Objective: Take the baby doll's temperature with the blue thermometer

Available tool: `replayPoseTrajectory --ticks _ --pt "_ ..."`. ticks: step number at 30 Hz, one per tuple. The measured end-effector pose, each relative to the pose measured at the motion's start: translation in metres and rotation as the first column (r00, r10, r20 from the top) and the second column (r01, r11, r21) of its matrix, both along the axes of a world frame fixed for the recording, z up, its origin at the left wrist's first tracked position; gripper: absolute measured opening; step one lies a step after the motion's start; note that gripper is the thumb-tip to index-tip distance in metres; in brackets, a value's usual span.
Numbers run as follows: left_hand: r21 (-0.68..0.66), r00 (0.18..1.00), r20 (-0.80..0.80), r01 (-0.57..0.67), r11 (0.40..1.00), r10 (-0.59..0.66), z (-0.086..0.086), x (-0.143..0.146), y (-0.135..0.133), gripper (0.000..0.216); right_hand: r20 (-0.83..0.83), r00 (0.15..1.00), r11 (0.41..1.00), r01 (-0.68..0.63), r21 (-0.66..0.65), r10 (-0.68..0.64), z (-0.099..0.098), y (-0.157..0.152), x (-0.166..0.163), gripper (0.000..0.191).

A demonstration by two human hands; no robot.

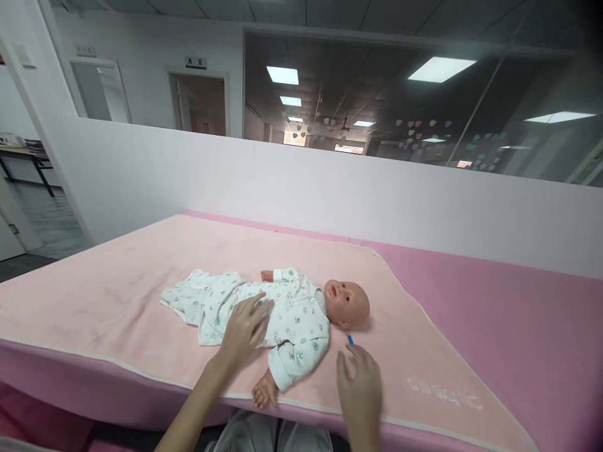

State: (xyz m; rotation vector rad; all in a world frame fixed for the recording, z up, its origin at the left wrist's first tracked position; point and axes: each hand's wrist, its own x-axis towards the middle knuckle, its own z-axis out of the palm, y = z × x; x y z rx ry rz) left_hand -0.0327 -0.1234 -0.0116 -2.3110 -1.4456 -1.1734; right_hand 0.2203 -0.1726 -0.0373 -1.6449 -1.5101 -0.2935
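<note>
A baby doll [348, 303] in a white patterned romper [292, 317] lies on its back on a light pink blanket [117, 295], head to the right. My left hand [245, 326] rests flat on the doll's belly with fingers stretched out. My right hand [360, 386] hovers over the blanket just right of the doll's near arm, fingers loosely apart and holding nothing. A small blue item [350, 339] lies on the blanket just beyond my right fingertips, below the doll's head.
The blanket covers a darker pink padded table [518, 314] that runs along a low white partition wall [330, 194]. Glass panels sit above the wall. An open floor area and a doorway lie at the far left.
</note>
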Motion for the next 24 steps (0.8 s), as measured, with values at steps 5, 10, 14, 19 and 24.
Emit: replayPoseTrajectory --ticks 5,10,14,19,24 --pt "0.042 0.994 0.089 0.057 0.998 -0.060 0.013 0.027 -0.015 0.035 0.249 0.961 0.959 0.177 -0.219 -0.121 -0.015 -0.029 0.055 0.033" --pt "0.028 0.958 0.175 0.225 0.974 -0.226 0.027 0.055 -0.039 0.034 -0.142 0.977 0.924 0.095 -0.371 -0.158 0.023 -0.045 0.032 0.028" --pt "-0.123 0.900 0.285 0.375 0.919 -0.330 0.034 0.065 -0.055 0.035 -0.584 0.811 0.981 -0.137 -0.137 0.032 0.054 -0.058 -0.018 0.038" --pt "-0.196 0.711 0.671 0.441 0.876 -0.208 0.036 0.061 -0.061 0.030 -0.770 0.602 0.952 -0.306 0.022 0.212 0.073 -0.064 -0.049 0.038" --pt "-0.268 0.554 0.830 0.503 0.822 -0.068 0.042 0.055 -0.061 0.026 -0.855 0.435 0.897 -0.436 0.075 0.283 0.088 -0.056 -0.046 0.032"
